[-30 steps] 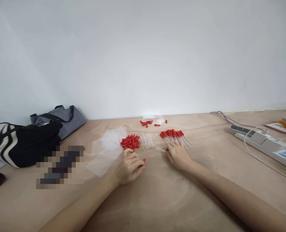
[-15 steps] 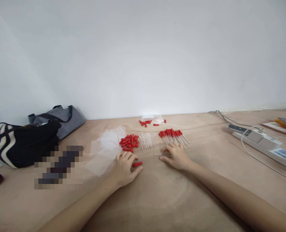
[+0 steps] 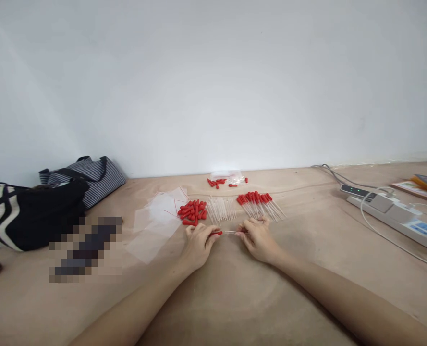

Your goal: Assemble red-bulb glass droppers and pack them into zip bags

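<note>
My left hand [image 3: 199, 244] pinches a red rubber dropper bulb [image 3: 217, 233] with its mouth toward the right. Facing it, my right hand [image 3: 257, 239] is closed on a thin clear dropper tube [image 3: 230, 232]. The tube's free end points left, a short gap away from the bulb. Just beyond my left hand lies a pile of red bulbs [image 3: 192, 211]. Loose dropper tubes [image 3: 221, 209] lie side by side in the middle. Beyond my right hand, several droppers with red bulbs on their tubes [image 3: 260, 202] form a fanned row.
Clear zip bags [image 3: 155, 216] lie left of the bulbs. More red bulbs [image 3: 216, 182] and a clear bag [image 3: 225, 175] are near the wall. Black and striped bags [image 3: 94, 178] stand at the left. A power strip [image 3: 396, 221] with cables lies at the right.
My left hand has closed on the red bulb that lay between its open fingers and moved right. The tube in my right hand now points at the bulb; the hands are closer together.
</note>
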`<state>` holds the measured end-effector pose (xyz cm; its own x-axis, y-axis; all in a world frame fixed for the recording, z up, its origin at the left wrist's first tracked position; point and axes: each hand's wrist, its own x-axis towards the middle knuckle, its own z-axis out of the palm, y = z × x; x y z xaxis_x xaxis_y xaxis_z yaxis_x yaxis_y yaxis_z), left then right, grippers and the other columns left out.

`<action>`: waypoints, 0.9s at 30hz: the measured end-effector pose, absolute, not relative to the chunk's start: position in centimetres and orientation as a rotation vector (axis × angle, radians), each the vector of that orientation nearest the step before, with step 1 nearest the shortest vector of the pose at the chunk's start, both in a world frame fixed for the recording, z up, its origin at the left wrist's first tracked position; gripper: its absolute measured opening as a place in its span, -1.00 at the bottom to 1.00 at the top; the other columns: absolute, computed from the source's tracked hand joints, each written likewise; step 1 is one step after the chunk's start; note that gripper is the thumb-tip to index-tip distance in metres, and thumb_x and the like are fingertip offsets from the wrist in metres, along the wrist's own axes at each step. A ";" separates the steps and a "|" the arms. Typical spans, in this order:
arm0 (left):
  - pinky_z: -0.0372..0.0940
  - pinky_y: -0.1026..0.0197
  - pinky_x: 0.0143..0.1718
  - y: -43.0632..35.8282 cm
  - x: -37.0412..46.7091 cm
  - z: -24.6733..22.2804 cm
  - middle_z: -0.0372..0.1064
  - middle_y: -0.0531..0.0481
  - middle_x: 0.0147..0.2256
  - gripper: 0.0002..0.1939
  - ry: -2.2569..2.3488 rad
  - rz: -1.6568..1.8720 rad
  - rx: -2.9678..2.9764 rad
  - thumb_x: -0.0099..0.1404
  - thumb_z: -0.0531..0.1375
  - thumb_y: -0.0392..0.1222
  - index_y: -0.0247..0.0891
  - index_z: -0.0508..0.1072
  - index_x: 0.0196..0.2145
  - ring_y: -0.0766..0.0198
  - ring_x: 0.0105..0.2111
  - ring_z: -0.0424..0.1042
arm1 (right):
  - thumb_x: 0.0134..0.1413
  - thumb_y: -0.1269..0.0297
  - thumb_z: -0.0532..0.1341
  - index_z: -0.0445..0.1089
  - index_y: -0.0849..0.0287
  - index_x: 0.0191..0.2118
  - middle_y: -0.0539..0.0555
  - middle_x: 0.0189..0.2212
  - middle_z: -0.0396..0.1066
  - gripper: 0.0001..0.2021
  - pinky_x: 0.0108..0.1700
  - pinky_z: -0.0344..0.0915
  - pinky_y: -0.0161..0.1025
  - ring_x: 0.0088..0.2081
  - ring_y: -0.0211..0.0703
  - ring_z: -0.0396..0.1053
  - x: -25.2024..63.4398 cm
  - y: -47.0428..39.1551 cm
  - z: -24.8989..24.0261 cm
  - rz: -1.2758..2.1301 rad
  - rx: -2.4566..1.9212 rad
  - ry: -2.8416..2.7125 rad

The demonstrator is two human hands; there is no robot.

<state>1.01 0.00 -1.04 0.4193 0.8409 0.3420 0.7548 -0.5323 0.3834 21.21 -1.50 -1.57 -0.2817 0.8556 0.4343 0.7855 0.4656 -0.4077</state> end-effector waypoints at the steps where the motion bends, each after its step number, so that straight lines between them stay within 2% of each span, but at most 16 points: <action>1: -0.06 0.07 -0.16 -0.1 1.0 -1.0 0.41 0.08 -0.34 -0.82 1.407 0.744 2.508 0.28 -0.02 -0.18 -0.11 0.36 -0.25 0.22 -0.27 0.30 | 0.12 0.30 -0.02 0.24 0.16 -0.41 0.00 -0.44 0.37 -0.85 -0.09 -0.14 -0.10 -0.32 -0.22 0.27 21.1 -1.6 -1.6 0.155 -1.348 -2.116; 11: -0.11 0.02 -0.11 -0.4 0.9 -0.7 0.41 0.09 -0.38 -0.79 1.363 0.718 2.543 0.30 -0.04 -0.18 -0.13 0.38 -0.29 0.23 -0.28 0.29 | 0.13 0.29 -0.01 0.30 0.13 -0.36 -0.02 -0.44 0.40 -0.83 -0.09 -0.17 -0.12 -0.33 -0.24 0.28 20.6 -2.1 -1.4 0.211 -1.275 -2.141; 17: -0.10 0.03 -0.12 -0.6 1.2 -0.3 0.41 0.08 -0.41 -0.78 1.361 0.745 2.518 0.29 -0.04 -0.19 -0.15 0.39 -0.32 0.25 -0.31 0.30 | 0.11 0.31 0.02 0.33 0.13 -0.39 -0.05 -0.52 0.38 -0.83 -0.13 -0.18 -0.15 -0.37 -0.26 0.23 20.2 -2.3 -1.4 0.206 -1.232 -2.164; 27: -0.14 0.03 -0.09 -0.8 1.1 -0.6 0.41 0.11 -0.47 -0.86 1.261 0.817 2.595 0.23 0.04 -0.23 -0.17 0.40 -0.40 0.28 -0.35 0.30 | 0.09 0.35 0.04 0.39 0.13 -0.38 0.00 -0.55 0.34 -0.82 -0.19 -0.19 -0.15 -0.35 -0.22 0.11 20.4 -2.0 -1.6 -0.055 -1.087 -2.219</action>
